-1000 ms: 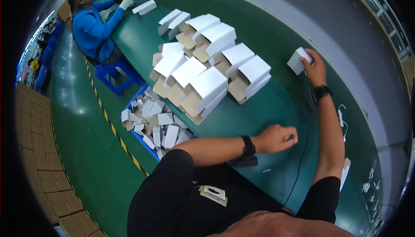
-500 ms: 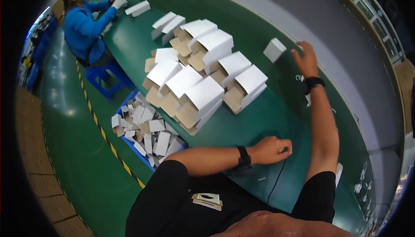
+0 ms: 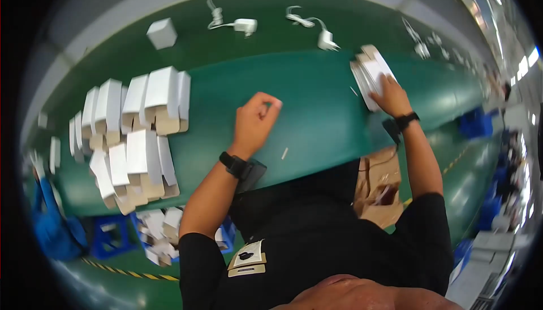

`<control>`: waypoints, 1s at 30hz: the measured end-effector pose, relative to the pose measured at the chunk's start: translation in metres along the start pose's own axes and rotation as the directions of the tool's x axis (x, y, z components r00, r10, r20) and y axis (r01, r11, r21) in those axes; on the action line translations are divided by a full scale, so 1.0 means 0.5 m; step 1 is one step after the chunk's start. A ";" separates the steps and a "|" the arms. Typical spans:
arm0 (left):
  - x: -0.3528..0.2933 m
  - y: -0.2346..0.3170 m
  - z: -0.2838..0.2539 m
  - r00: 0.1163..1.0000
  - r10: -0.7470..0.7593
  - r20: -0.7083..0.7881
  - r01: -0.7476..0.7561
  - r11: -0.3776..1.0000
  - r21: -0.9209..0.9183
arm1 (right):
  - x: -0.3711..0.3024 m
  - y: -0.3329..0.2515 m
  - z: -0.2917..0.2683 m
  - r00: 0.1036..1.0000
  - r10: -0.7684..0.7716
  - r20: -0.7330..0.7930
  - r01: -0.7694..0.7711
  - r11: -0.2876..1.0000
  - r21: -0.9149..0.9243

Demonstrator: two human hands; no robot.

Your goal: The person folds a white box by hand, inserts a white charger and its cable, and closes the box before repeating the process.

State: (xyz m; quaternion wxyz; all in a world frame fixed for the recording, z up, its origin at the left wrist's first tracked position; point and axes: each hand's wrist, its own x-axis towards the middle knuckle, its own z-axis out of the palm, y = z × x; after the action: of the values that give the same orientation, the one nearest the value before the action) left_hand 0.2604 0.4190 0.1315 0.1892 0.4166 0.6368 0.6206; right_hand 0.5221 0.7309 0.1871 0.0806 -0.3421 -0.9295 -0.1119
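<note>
Above the green table my left hand (image 3: pixel 255 122) hovers with its fingers curled in and nothing visible in them. My right hand (image 3: pixel 391 97) reaches to a small stack of flattened white cartons (image 3: pixel 370 74) on the right. Its thumb and fingers are spread apart and touch the stack's near part; no firm grip shows. To the left stand several open white boxes (image 3: pixel 164 92) in rows, their brown inner flaps facing me. One closed white box (image 3: pixel 162 33) sits alone behind them.
White power adapters with cables (image 3: pixel 246 25) lie along the table's far side. Below the left table edge is a blue crate (image 3: pixel 226 233) of small white boxes. A co-worker in blue (image 3: pixel 56 219) sits at far left. Brown cardboard (image 3: pixel 378 188) shows below the table.
The view has swung to the right, bringing the flattened cartons and adapters into sight. My right hand has left the area by the lone box and come to the cartons. My left hand stays curled.
</note>
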 end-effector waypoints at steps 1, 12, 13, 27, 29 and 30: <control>-0.002 0.001 0.004 1.000 -0.027 -0.009 0.027 1.000 -0.015 | -0.010 -0.018 -0.001 0.999 0.024 -0.030 -0.024 1.000 0.017; -0.020 0.014 0.005 0.994 -0.066 -0.087 0.044 0.971 -0.234 | -0.035 -0.056 -0.087 0.951 -0.002 -0.309 -0.011 0.999 -0.040; -0.012 0.046 0.012 0.999 -0.047 0.001 0.045 0.950 -0.308 | -0.038 -0.100 -0.132 0.893 -0.006 -0.451 0.043 0.996 0.072; 0.096 0.062 -0.017 0.978 0.065 0.199 0.103 0.681 -0.725 | 0.009 -0.430 -0.160 0.792 -0.306 -0.529 0.611 0.386 0.691; 0.095 0.035 -0.045 0.932 0.056 0.358 0.266 0.565 -0.781 | 0.039 -0.421 -0.155 0.866 -0.290 -0.407 0.478 0.245 0.844; 0.091 0.036 -0.051 0.945 0.044 0.324 0.244 0.565 -0.788 | 0.060 -0.398 -0.145 0.923 -0.263 -0.280 0.334 0.188 0.924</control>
State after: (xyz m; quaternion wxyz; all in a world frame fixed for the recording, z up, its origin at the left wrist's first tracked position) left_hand 0.2200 0.4359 0.1653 0.4923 0.3353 0.2617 0.7595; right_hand 0.3745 0.5828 0.2331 0.2753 -0.0311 -0.8477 0.4524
